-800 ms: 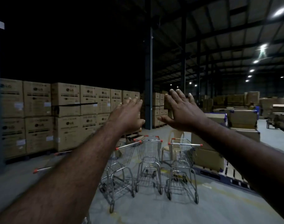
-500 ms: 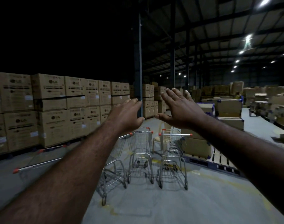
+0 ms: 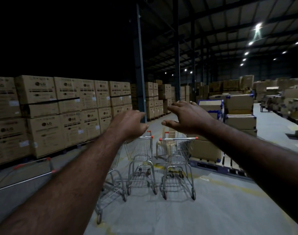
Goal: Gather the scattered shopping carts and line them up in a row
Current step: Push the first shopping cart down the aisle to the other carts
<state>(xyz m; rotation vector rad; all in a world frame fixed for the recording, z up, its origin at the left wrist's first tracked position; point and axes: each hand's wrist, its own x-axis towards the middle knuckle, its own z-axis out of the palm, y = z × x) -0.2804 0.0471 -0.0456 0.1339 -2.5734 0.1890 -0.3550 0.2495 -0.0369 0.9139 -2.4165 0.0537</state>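
Two hands reach out front, empty: left hand (image 3: 127, 123) and right hand (image 3: 189, 116), each grip apart, fingers spread, touching nothing. Stray cart (image 3: 34, 177) sits low at left, blurred, well apart from the rest. Ahead on the floor stand three carts side by side: angled cart (image 3: 116, 182) partly behind the left forearm, middle cart (image 3: 141, 150), right cart (image 3: 178, 153). Judged step: approach to a handle; the next move calls for closing on a bar. Against the earlier frames, the hands sit lower and the carts nearer. Stacked boxes (image 3: 43, 107) lie beyond.
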